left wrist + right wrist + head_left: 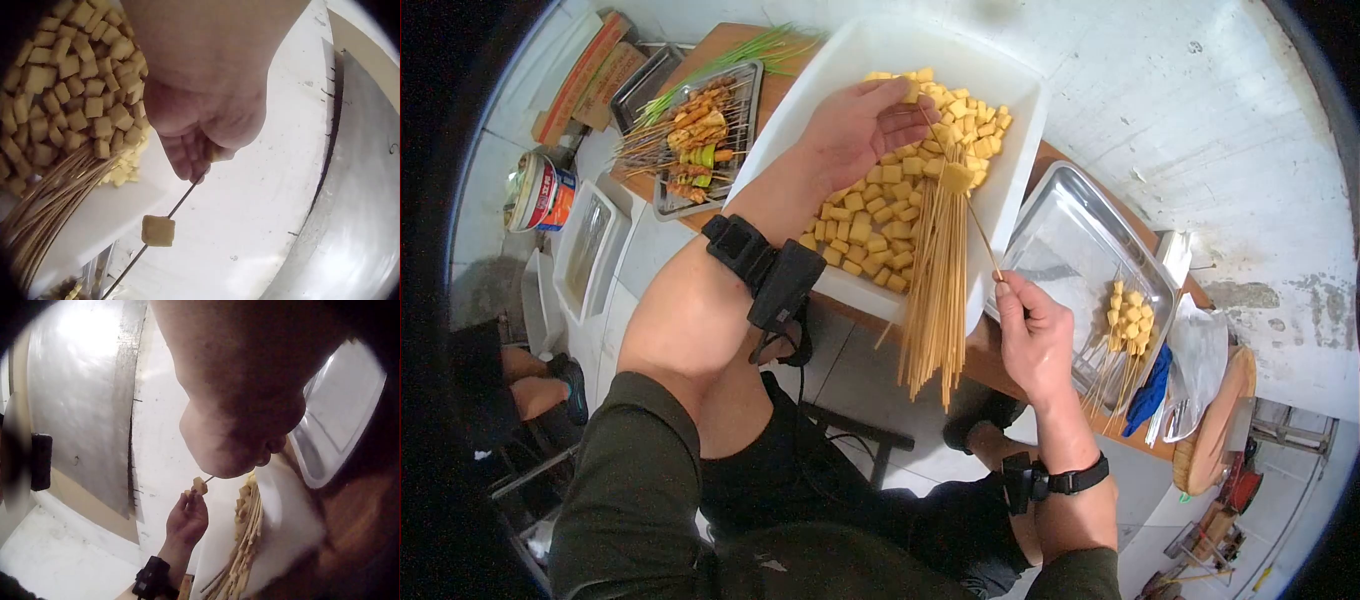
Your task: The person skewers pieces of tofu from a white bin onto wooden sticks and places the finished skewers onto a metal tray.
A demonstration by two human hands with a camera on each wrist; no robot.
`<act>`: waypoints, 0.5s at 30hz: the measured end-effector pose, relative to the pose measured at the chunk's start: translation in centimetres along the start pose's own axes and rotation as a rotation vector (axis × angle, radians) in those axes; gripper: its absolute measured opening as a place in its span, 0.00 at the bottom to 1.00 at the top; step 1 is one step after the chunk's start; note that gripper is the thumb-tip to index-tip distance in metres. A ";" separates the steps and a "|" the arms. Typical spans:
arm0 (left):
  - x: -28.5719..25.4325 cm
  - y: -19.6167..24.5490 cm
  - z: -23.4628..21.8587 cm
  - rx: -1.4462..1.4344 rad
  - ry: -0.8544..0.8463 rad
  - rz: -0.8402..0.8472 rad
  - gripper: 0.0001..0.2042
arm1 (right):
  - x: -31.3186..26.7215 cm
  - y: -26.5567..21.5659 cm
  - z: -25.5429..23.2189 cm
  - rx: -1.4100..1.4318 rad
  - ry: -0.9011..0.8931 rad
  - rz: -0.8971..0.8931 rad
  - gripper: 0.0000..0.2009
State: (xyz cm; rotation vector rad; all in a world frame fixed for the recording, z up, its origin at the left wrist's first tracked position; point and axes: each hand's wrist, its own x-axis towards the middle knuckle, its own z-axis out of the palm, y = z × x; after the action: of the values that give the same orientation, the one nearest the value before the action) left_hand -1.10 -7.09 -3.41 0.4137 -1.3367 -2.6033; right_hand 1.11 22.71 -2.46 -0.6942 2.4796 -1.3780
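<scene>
In the head view my left hand [865, 130] is over the far part of a white tub, pinching a yellow cube [910, 93] at the tip of a thin wooden skewer [983, 232]. My right hand [1037, 335] grips the skewer's other end between thumb and fingers, beside the tub's right edge. Another yellow cube [157, 230] is threaded partway along the skewer, between the two hands. Below it, a bundle of bare skewers [937, 290] lies across the heap of loose yellow cubes [865, 225] and sticks out over the tub's near rim.
The white tub [775, 165] stands on a wooden table against the wall. Filled cube skewers [1130, 320] lie in a metal tray [1050, 215] at right. Another tray at left holds assorted skewers [700, 135], with green stalks [745, 50] behind. A blue cloth [1148, 390] hangs near the right tray.
</scene>
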 end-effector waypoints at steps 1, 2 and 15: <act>0.0 0.0 0.0 -0.001 0.000 0.000 0.12 | 0.0 0.0 -0.1 -0.010 -0.003 0.005 0.10; 0.0 0.0 0.0 0.010 -0.007 0.000 0.12 | 0.1 0.1 -0.1 -0.021 -0.007 0.009 0.11; -0.1 0.3 0.0 0.099 -0.040 -0.026 0.12 | 0.2 0.3 -0.4 -0.076 -0.021 -0.011 0.10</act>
State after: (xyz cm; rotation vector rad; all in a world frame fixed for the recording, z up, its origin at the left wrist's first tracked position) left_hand -1.02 -7.26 -3.12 0.3987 -1.4879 -2.5867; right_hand 0.72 23.00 -2.48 -0.7354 2.5271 -1.2787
